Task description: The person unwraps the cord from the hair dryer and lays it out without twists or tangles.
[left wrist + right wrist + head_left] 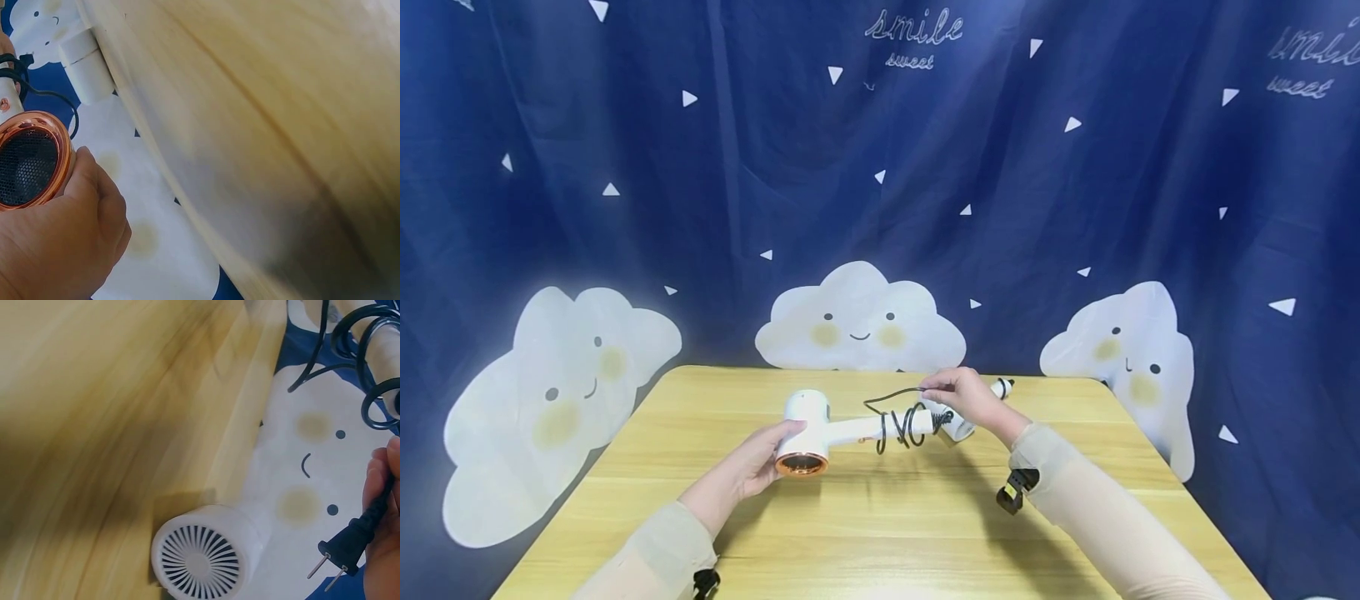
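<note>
A white hair dryer (pixel 842 430) with a copper-coloured rim is held up above the table, its handle pointing right. My left hand (pixel 766 457) grips it round the barrel; the dark mesh outlet (pixel 28 165) shows in the left wrist view. Black power cord (pixel 904 427) is wound in loose loops about the handle. At the handle's end, my right hand (pixel 962 395) pinches the cord between thumb and fingers. The two-pin plug (pixel 345 549) sticks out below those fingers in the right wrist view.
Behind the right hand, a second white appliance (pixel 958 427) lies on the wooden table (pixel 880 533); its round slatted vent (pixel 200 562) faces the right wrist camera. A blue curtain (pixel 910 208) with smiling clouds hangs beyond the table's far edge.
</note>
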`<action>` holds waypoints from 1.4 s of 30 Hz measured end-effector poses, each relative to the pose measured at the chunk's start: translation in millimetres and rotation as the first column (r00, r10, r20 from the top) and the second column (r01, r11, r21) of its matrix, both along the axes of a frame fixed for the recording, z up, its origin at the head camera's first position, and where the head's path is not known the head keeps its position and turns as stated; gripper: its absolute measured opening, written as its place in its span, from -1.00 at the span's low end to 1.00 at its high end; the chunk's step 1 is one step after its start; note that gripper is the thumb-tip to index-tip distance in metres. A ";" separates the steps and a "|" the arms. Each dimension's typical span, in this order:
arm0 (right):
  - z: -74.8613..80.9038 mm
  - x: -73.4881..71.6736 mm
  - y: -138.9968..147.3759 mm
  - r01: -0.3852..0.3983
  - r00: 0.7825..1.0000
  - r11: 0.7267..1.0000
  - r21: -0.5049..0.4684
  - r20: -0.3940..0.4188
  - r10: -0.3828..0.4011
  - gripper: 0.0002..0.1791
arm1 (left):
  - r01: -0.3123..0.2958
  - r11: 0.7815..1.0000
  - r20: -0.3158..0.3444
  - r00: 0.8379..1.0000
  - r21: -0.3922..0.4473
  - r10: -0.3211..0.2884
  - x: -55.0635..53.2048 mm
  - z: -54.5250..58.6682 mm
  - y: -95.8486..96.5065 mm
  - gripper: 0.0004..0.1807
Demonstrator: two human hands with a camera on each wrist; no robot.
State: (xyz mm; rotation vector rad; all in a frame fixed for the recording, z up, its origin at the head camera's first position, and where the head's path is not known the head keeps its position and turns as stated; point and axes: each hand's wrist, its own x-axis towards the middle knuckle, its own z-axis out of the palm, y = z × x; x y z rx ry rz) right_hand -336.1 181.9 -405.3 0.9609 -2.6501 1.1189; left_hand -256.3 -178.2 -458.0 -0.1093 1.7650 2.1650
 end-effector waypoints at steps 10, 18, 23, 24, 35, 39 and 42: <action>-11.6 2.1 2.2 0.011 0.999 1.000 0.011 0.032 -0.011 -0.82 | -0.013 1.000 0.010 1.000 0.001 0.013 2.3 1.1 1.1 -0.25; -18.2 3.6 2.6 0.017 0.999 1.000 0.006 0.031 -0.017 -0.82 | -0.010 1.000 0.007 1.000 -0.003 0.010 2.0 1.4 0.7 -0.25; -23.0 3.6 4.3 0.001 0.999 1.000 0.024 -0.042 0.000 -0.82 | -0.011 1.000 0.010 1.000 0.005 0.011 1.1 1.9 0.0 -0.24; -24.1 3.8 4.6 -0.003 0.998 1.000 0.027 -0.057 0.005 -0.81 | -0.012 1.000 0.011 1.000 0.006 0.012 1.0 2.0 -0.1 -0.24; -32.6 7.6 6.9 -0.027 0.997 1.000 0.013 -0.066 0.027 -0.63 | 0.005 0.999 0.006 1.000 0.043 -0.005 0.5 4.7 -2.1 -0.25; -36.6 9.9 7.4 -0.034 0.999 0.999 -0.006 -0.041 0.034 -0.71 | 0.008 0.999 0.004 1.000 0.053 -0.008 0.5 4.9 -3.0 -0.25; -39.4 12.5 8.0 -0.032 0.999 0.999 -0.022 -0.005 0.032 -0.78 | -0.005 0.999 0.010 1.000 0.044 0.005 1.3 4.6 -3.5 -0.24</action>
